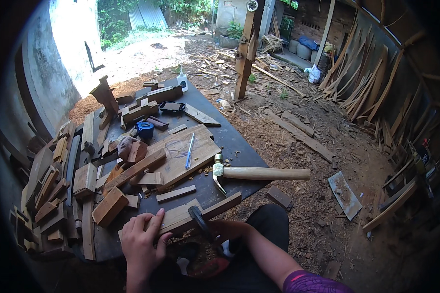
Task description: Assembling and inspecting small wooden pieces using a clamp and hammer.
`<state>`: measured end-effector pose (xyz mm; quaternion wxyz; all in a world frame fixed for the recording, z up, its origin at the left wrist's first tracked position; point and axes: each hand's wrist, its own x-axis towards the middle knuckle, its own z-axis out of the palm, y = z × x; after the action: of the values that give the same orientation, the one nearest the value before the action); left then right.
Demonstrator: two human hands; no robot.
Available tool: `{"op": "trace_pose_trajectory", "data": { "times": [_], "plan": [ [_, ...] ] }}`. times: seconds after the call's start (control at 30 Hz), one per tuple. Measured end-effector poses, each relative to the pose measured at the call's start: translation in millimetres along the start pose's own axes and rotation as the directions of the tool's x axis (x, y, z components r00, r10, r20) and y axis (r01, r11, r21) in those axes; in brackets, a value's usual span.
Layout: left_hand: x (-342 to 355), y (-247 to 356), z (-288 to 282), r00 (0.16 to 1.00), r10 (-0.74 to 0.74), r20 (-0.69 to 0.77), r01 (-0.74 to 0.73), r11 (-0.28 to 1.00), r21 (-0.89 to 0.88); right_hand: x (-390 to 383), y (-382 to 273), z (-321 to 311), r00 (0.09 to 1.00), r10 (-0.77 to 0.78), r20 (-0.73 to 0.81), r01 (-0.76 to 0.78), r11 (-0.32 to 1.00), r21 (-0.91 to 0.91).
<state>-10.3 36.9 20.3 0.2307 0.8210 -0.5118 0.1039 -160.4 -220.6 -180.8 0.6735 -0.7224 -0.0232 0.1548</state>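
Note:
My left hand grips the near end of a short wooden piece at the lower centre, its fingers curled on the wood. A black clamp crosses that piece and a longer batten at the bench's front edge. My right hand reaches in beneath the batten beside the clamp; its fingers are mostly hidden. Just beyond, a claw hammer lies with its handle past the bench edge, near a small loose strip. A wooden board with a pen on it lies behind them.
The dark bench carries several wood offcuts, a blue tape measure, a glue bottle and planes. A wooden post stands beyond it. Scrap planks litter the ground; long slats lean on the right wall.

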Motion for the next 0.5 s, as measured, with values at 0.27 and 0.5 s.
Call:
{"op": "trace_pose_trajectory", "data": {
  "times": [0.27,0.5],
  "plan": [
    [1,0,-1,1.000,-0.001,-0.013,0.001,1.000,0.008,7,-5,-3,0.974,-0.225,0.036,0.228,0.954,-0.194],
    [2,1,-2,1.000,-0.003,0.001,0.003,1.000,-0.019,12,-3,-1,0.991,0.020,-0.133,-0.042,0.986,-0.161]
  ]
}}
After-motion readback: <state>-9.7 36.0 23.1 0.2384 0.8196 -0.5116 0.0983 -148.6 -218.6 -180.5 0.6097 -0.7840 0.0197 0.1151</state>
